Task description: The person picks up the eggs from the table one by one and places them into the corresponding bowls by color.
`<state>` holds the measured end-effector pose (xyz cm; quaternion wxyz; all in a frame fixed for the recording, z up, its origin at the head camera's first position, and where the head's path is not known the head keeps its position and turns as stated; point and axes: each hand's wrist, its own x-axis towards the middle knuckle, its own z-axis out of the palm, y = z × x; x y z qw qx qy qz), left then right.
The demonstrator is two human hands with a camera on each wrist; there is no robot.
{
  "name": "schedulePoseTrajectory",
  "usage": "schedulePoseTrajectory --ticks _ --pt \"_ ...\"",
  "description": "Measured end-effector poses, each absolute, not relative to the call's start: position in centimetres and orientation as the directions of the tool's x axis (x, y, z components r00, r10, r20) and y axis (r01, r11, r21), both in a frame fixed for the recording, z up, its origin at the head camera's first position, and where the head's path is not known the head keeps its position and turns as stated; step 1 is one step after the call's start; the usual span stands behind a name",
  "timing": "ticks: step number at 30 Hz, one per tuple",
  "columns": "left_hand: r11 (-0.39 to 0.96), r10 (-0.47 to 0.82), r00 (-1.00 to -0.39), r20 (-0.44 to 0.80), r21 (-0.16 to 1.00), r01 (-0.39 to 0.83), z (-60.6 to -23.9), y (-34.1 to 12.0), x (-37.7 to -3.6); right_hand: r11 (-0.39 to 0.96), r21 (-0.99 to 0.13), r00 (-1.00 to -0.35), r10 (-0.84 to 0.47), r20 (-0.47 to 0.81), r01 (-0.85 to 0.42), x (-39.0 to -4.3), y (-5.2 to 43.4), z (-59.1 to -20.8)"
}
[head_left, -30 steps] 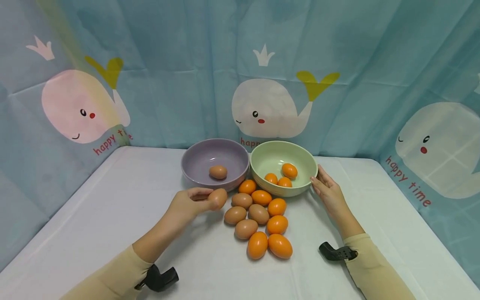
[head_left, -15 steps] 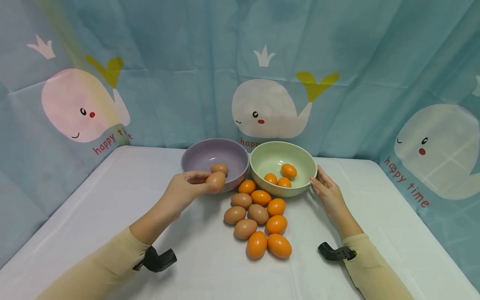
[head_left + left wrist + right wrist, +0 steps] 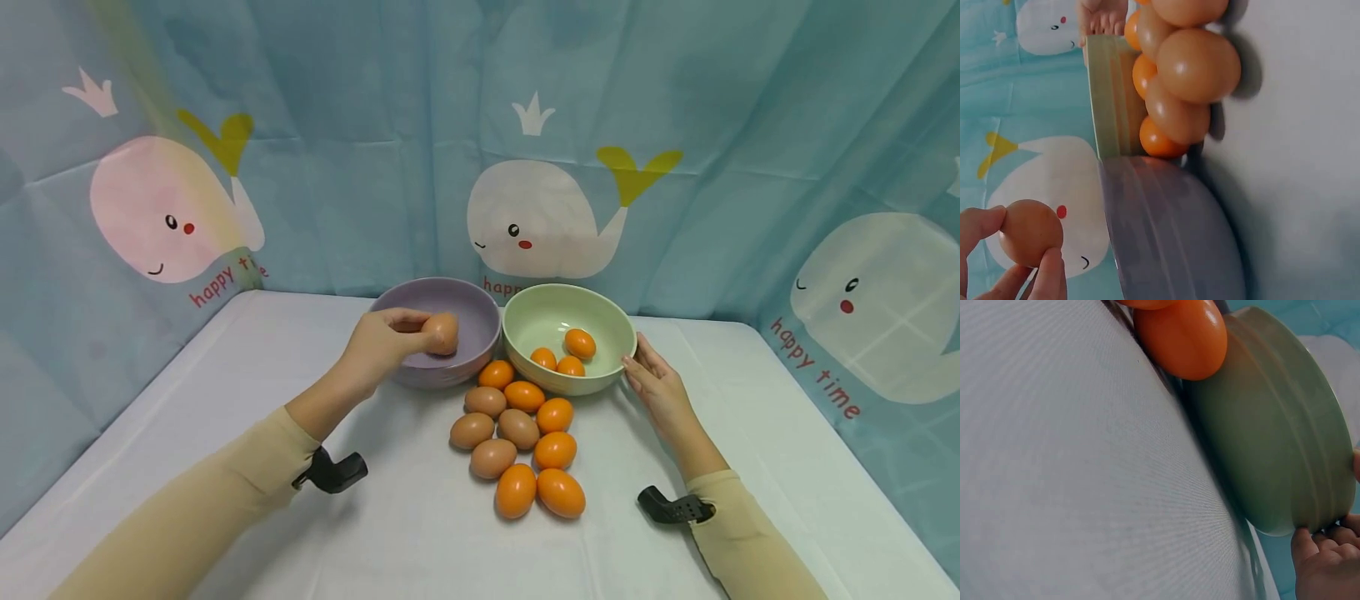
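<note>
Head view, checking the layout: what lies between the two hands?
The purple bowl, the green bowl beside it; the left hand holds a brown egg.

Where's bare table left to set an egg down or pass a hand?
Bare cloth lies left of the purple bowl and right of the green bowl, beyond the right hand. The crowded part is the egg cluster below both bowls.

White table (image 3: 187, 392): two bowls (image 3: 567, 333), loose eggs (image 3: 517, 429).
</note>
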<state>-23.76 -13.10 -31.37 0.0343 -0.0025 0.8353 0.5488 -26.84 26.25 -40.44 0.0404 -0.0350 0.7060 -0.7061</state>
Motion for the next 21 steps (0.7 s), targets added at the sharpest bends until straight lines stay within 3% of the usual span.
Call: schedulePoseTrajectory --ticks 21 --pt "0.395 -0.035 -0.996 -0.081 0.914 -0.088 -32.5 -12.9 -29.8 -0.001 -1.0 -0.994 -0.105 -0.001 0.001 -27.0 26.4 -40.6"
